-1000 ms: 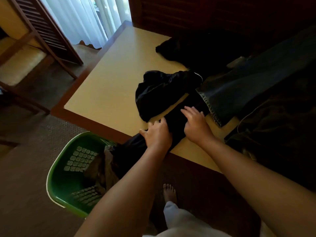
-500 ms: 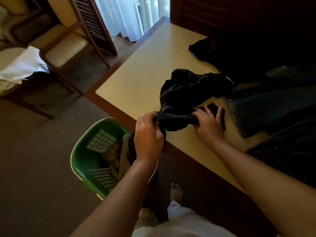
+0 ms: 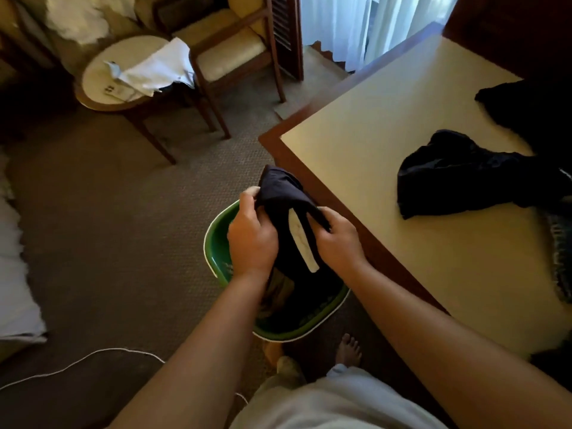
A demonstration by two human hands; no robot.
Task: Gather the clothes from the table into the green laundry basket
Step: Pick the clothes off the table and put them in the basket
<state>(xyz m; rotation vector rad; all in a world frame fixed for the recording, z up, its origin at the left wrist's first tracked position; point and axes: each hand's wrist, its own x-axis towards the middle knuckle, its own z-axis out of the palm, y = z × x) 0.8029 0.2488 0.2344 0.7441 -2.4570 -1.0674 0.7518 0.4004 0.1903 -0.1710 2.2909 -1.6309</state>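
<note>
Left hand: the left hand [image 3: 252, 239] is bunched around the left side of a dark garment [image 3: 286, 205], fingers [image 3: 247, 195] clamped tight on the cloth.
Right hand: the right hand [image 3: 335, 239] pinches the same garment from the other side, fingers curled shut on the fabric.
Dark garment: held up off the surface, right above the green laundry basket [image 3: 216, 233]. A white label strip [image 3: 301, 243] shows on it, and the lower end hangs down into the basket.
Green laundry basket: sits on the carpet just beside the surface's near edge, with some clothes already inside, pretty dark in there so can't tell what they are.
Surface: the pale surface [image 3: 387, 113] carries a crumpled black garment [image 3: 455, 171] near the right side, and another dark piece [image 3: 520, 106] lies farther back.
Jeans: a bit of denim [image 3: 561, 258] peeks in at the right edge.
Feet: bare toes [image 3: 348, 348] just behind the basket.
</note>
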